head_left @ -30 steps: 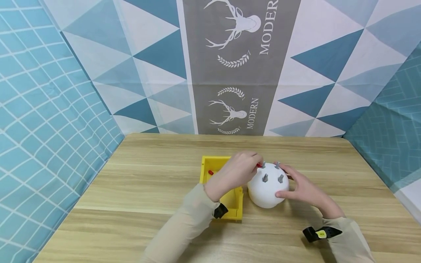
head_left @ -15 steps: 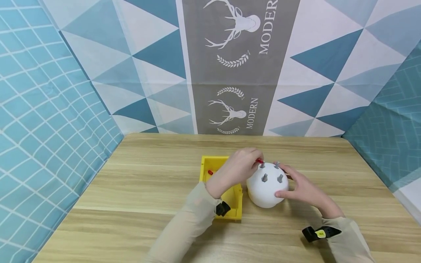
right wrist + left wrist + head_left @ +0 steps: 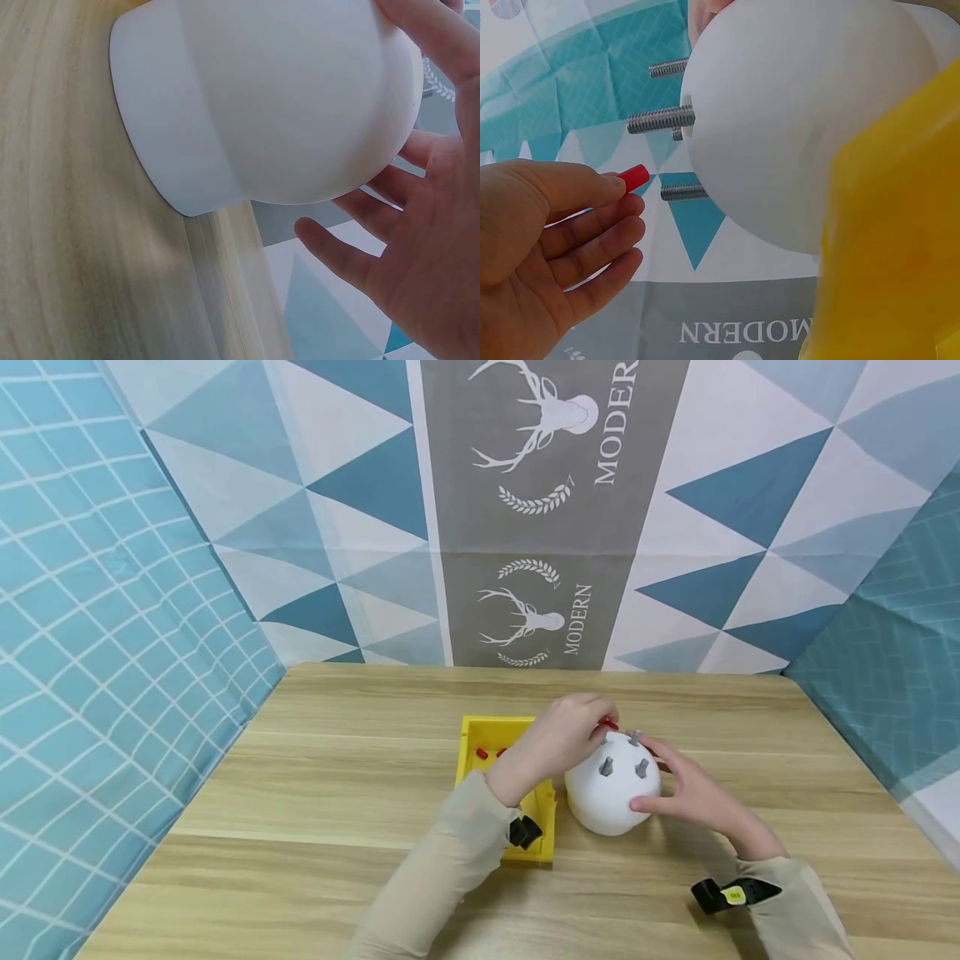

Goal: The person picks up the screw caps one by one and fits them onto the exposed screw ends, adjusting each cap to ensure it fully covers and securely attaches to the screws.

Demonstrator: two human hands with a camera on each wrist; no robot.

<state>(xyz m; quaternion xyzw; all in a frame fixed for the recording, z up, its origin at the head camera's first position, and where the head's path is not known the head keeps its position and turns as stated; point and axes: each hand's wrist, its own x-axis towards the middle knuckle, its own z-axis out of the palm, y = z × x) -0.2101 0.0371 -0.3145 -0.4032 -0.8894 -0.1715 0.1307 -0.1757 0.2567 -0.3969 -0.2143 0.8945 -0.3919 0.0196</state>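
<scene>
A white dome-shaped object (image 3: 611,806) with a wider base stands on the table, and several threaded metal bolts (image 3: 661,118) stick out of its top. My left hand (image 3: 558,737) pinches a small red cap (image 3: 634,178) between thumb and forefinger. In the left wrist view the cap sits just off the bolt ends, apart from them. My right hand (image 3: 697,789) holds the dome from the right, thumb on the near side and fingers round the far side. In the right wrist view, its little finger stands off the white surface.
A yellow box (image 3: 463,764) stands left of the dome, close to it, partly covered by my left forearm. Small red caps (image 3: 482,752) lie inside it. The wooden table (image 3: 337,793) reaches back to a patterned cloth backdrop (image 3: 375,485).
My left hand has shifted right and slightly farther over the dome's top with the red cap. Another red piece now shows in the box. The right hand and dome stay put.
</scene>
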